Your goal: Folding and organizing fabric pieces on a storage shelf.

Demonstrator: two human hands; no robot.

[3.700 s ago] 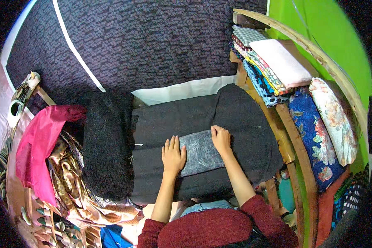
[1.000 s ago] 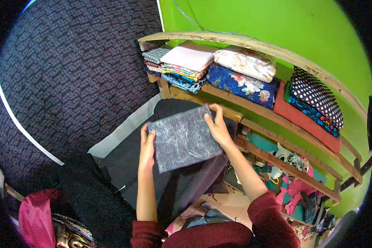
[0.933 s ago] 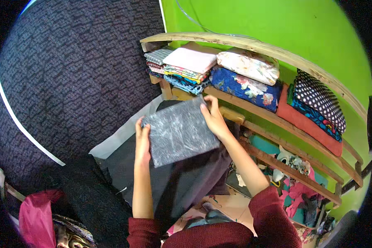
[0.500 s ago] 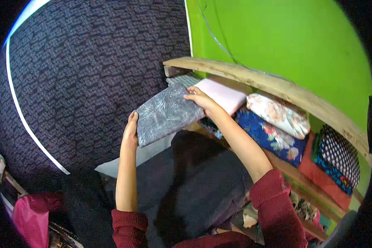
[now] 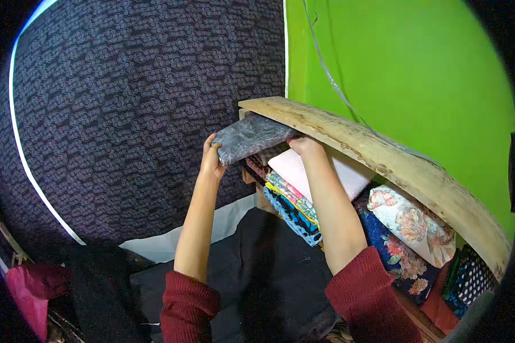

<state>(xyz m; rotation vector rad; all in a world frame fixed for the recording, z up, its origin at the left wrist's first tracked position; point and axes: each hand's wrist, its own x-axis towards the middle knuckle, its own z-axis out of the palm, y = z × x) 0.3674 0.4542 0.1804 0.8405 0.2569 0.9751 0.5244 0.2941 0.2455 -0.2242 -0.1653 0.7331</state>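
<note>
Moved, head view: flat grey packet (image 5: 254, 140), farther in, far edge now beneath the shelf's top plank (image 5: 349, 137), over stacked cloths (image 5: 290, 191). Left hand (image 5: 212, 156) pinches its left end; right hand (image 5: 308, 147) touches its right end, fingertips hidden, closure unclear. Handling: probably light, pliable, slippery; hold both ends.

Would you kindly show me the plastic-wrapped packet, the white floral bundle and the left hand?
Plastic-wrapped packet (image 5: 250, 138): head view, its broad face.
White floral bundle (image 5: 413, 224): head view, its printed side.
Left hand (image 5: 213, 160): head view, its middle.

Wooden shelf (image 5: 377, 151) bearing stacked cloths (image 5: 294, 214), blue floral bundle (image 5: 397, 251), rust-red cloth (image 5: 440, 308)
</note>
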